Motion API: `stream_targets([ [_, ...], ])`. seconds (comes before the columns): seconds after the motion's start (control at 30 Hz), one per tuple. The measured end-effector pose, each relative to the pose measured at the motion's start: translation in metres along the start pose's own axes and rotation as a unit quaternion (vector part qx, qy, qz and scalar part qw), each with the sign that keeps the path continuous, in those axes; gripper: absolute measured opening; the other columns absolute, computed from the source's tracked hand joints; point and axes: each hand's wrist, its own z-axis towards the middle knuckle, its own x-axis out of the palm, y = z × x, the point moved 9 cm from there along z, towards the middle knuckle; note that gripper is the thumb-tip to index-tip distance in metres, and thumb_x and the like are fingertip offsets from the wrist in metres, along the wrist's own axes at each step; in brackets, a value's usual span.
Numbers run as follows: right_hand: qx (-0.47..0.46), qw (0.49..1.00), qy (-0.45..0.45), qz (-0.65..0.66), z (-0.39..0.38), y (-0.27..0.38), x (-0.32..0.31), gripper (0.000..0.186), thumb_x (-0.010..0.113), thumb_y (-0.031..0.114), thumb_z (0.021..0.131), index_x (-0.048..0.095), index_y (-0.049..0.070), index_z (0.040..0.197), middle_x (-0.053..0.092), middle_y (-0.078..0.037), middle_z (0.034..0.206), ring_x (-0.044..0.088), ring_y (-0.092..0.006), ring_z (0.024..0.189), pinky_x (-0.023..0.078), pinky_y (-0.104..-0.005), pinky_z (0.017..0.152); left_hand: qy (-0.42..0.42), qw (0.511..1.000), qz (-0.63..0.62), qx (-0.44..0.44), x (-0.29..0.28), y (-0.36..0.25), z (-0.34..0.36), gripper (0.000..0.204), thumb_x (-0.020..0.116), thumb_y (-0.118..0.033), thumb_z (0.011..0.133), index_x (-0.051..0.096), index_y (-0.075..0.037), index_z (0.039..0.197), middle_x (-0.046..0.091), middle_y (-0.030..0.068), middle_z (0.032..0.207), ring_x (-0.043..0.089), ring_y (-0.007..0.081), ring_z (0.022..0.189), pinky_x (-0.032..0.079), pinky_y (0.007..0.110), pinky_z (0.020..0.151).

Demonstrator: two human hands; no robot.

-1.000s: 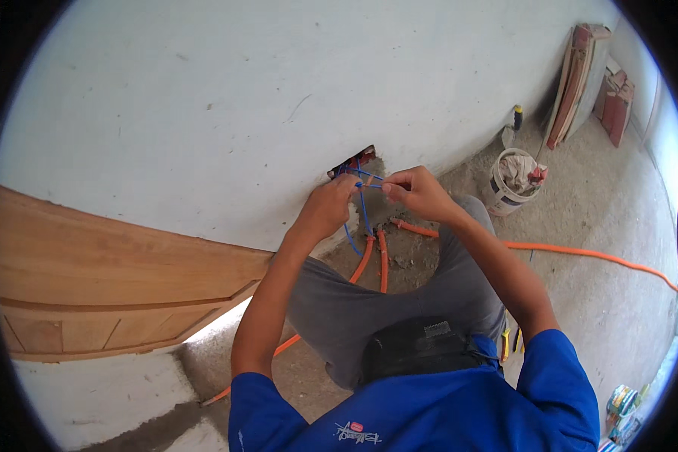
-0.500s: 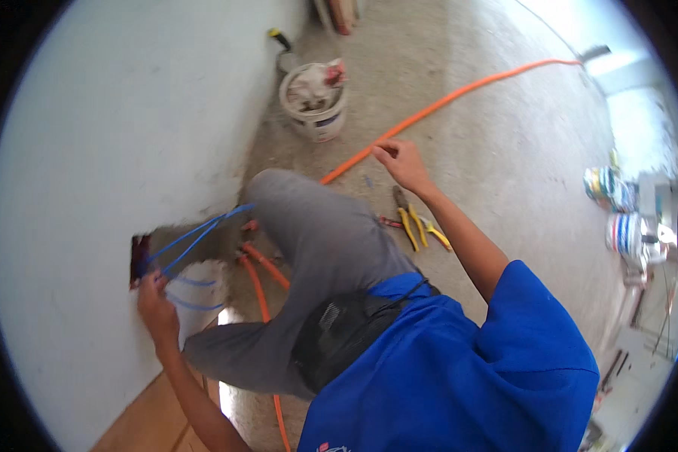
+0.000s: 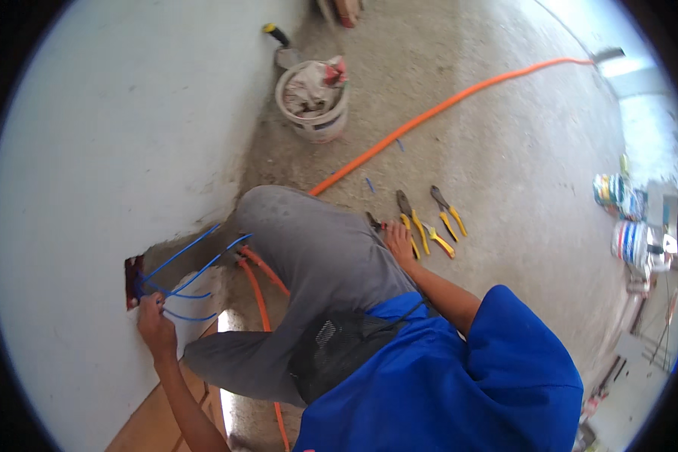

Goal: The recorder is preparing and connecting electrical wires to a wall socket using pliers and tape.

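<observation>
At the wall, my left hand (image 3: pixel 157 325) pinches one of several blue wires (image 3: pixel 196 279) beside a recessed electrical box (image 3: pixel 134 282). The wires come out of the box with their free ends spread. My right hand (image 3: pixel 401 242) is down on the floor beside my thigh, its fingers closed over a small tool with a red handle (image 3: pixel 383 225). Most of that tool is hidden by the hand and leg. Right next to it lie yellow-handled pliers (image 3: pixel 416 226), a second yellow-handled cutting tool (image 3: pixel 449 212) and another yellow-handled tool (image 3: pixel 439 241).
An orange conduit (image 3: pixel 444 104) runs across the concrete floor, and more orange conduits (image 3: pixel 262 301) reach the wall's foot beneath my leg. A bucket (image 3: pixel 316 124) holding a stained sack stands by the wall, near a trowel (image 3: pixel 280 41). Paint buckets (image 3: pixel 629 241) stand far right.
My right hand has come down from above the orange conduit to the red-handled tool on the floor. My left hand stays at the box; the wires' free ends have shifted.
</observation>
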Motion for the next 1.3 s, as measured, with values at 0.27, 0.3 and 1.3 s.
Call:
stream_targets([
  [0.27,-0.046,0.989,-0.026,-0.138,0.008,0.001,0.033,0.039,0.045,0.020,0.095,0.055,-0.002,0.125,0.058,-0.018,0.105,0.056,-0.0356,0.102,0.037,-0.0576,0.103,0.017,1.000,-0.017,0.004,-0.002,-0.011,-0.001,0.020,0.057,0.005,0.081,0.061,-0.005,0.098,0.060,0.0119,0.090,0.062,0.0352,0.080,0.050,0.044,0.066],
  [0.3,-0.008,0.994,0.021,-0.111,0.018,-0.004,0.043,0.032,0.045,0.020,0.095,0.059,0.000,0.116,0.059,-0.016,0.099,0.057,-0.0343,0.097,0.039,-0.0565,0.099,0.013,1.000,-0.009,-0.007,-0.002,-0.009,0.001,0.020,0.057,0.005,0.081,0.061,-0.005,0.098,0.060,0.0119,0.090,0.062,0.0352,0.080,0.050,0.044,0.066],
  [1.3,-0.551,0.747,0.287,0.237,0.124,0.391,-0.357,0.061,0.056,0.007,0.068,0.049,-0.005,0.127,0.058,-0.024,0.117,0.054,-0.0364,0.113,0.041,-0.0393,0.099,-0.035,0.996,-0.080,-0.011,-0.011,-0.017,0.000,0.011,0.055,-0.013,0.092,0.059,-0.006,0.099,0.063,0.0081,0.094,0.066,0.0320,0.077,0.055,0.044,0.066],
])
